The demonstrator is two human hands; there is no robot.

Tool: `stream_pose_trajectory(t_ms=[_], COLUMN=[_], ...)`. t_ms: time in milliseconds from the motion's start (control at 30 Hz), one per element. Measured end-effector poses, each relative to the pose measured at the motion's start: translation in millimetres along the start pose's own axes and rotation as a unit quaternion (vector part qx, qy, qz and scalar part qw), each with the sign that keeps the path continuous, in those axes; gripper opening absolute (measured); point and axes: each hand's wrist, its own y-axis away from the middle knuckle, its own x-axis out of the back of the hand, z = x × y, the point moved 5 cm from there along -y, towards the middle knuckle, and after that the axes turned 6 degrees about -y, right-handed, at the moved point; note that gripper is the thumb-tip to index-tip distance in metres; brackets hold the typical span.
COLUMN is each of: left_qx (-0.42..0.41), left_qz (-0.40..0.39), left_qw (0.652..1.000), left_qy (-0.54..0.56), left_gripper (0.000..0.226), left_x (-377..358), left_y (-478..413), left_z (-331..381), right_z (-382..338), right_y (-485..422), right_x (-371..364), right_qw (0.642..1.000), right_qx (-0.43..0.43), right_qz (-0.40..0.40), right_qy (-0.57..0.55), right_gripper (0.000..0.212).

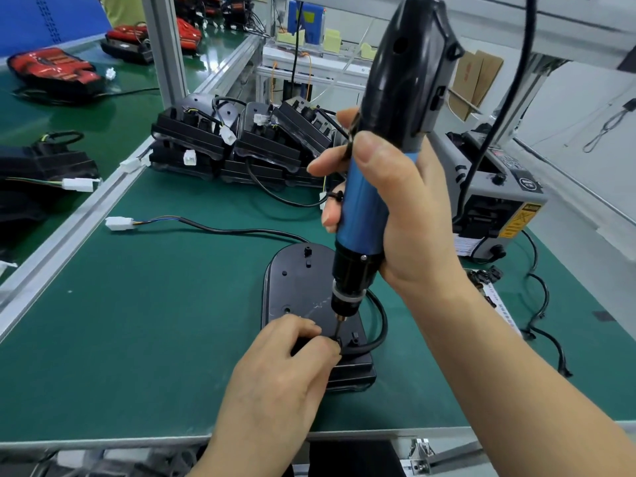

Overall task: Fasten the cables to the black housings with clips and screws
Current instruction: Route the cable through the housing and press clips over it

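A black housing (pixel 296 287) lies flat on the green mat near the front edge. Its black cable (pixel 241 231) runs from the housing's near right side, loops behind it and ends in a white connector (pixel 118 223) at the left. My right hand (pixel 395 215) grips a blue and black electric screwdriver (pixel 385 139), held nearly upright, with its bit tip down on the housing's near end. My left hand (pixel 285 366) pinches a small black clip (pixel 339 344) against the housing right at the bit tip. The screw itself is too small to see.
Several stacked black housings (pixel 237 142) with cables stand at the back of the mat. A grey tape dispenser (pixel 499 187) sits at the right, loose black clips (pixel 485 275) beside it. Red lamp units (pixel 51 68) lie on the left conveyor beyond an aluminium rail (pixel 69 232).
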Motion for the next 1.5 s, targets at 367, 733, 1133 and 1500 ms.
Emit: stream_pose_trajectory(t_ms=[367, 733, 1133, 1500], left_qx=[-0.011, -0.020, -0.026, -0.021], left_qz=[0.018, 0.032, 0.029, 0.031], left_qw=[1.000, 0.999, 0.999, 0.999], left_qy=[-0.018, -0.012, -0.012, -0.012], left_gripper=[0.020, 0.010, 0.006, 0.008], left_x=[-0.8, -1.2, -4.2, -3.5], left_y=[-0.7, -1.6, -2.4, -2.4], left_z=[-0.1, -1.2, -3.0, -2.3], right_z=[-14.1, -49.8, 25.0, 33.3], right_y=[0.3, 42.2, 65.6, 50.7], right_x=[39.8, 236.9, 323.2, 318.7], right_qw=[0.995, 0.898, 0.824, 0.808], right_qx=[0.007, -0.046, -0.260, -0.331], right_qz=[0.099, 0.437, 0.496, 0.430], right_qy=[-0.010, 0.024, 0.083, 0.228], right_gripper=[0.047, 0.028, 0.047, 0.040])
